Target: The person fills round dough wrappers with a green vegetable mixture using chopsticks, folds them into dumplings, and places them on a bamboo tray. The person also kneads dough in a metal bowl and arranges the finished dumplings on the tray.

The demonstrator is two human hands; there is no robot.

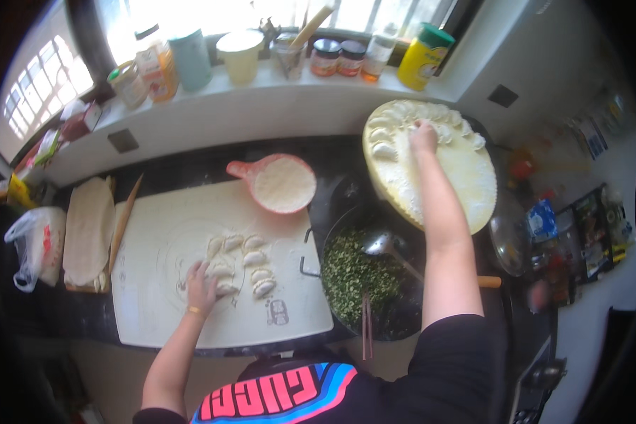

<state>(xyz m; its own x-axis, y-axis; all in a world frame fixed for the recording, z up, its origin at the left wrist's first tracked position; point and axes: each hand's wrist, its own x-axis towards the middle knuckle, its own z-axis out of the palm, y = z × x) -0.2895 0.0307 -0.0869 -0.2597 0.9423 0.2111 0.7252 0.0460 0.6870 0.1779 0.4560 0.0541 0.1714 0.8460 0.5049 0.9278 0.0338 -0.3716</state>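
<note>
Your right hand [423, 136] sets a dumpling on the round tray [466, 184] at one o'clock, fingers pinched on it; your left hand [201, 286] rests loosely curled over the dumplings [251, 261] on the board [155, 297]. Lean further and your forearm could catch the ladle [383, 244] in the filling pan [360, 279].

The right hand [422, 134] hides whichever dumpling [383, 150] it touches.
</note>
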